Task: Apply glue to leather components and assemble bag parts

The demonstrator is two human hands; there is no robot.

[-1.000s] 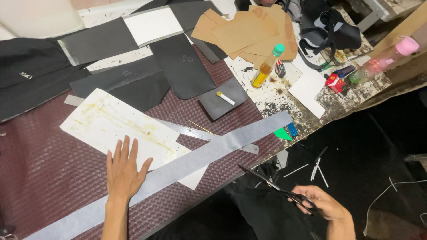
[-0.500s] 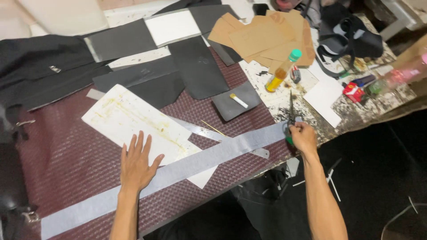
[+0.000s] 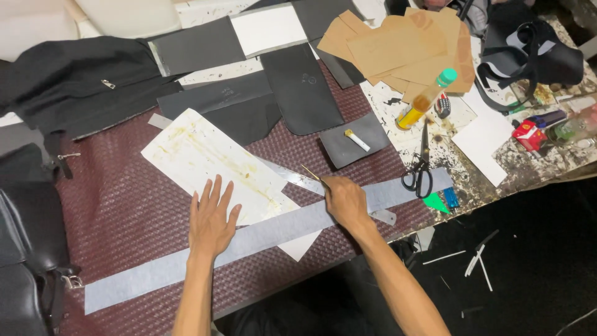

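Note:
My left hand [image 3: 212, 219] lies flat, fingers spread, on a stained white paper sheet [image 3: 211, 163] and on the long grey strip [image 3: 261, 233] that runs across the maroon woven mat [image 3: 118, 205]. My right hand [image 3: 346, 200] rests on the grey strip and pinches a thin yellowish stick [image 3: 311, 173] that points up and left over a metal ruler [image 3: 298, 182]. Black-handled scissors [image 3: 421, 169] lie on the table to the right of that hand, with nothing holding them.
Black leather pieces [image 3: 301, 87] and brown paper patterns [image 3: 401, 46] cover the far side. A yellow glue bottle with a green cap [image 3: 426, 99] stands near the scissors. A black bag [image 3: 28, 236] sits at the left, another dark bag [image 3: 528, 56] at the far right.
My right hand set the scissors down on the table, moved left to the strip and took hold of the thin stick. My left hand stayed flat on the paper.

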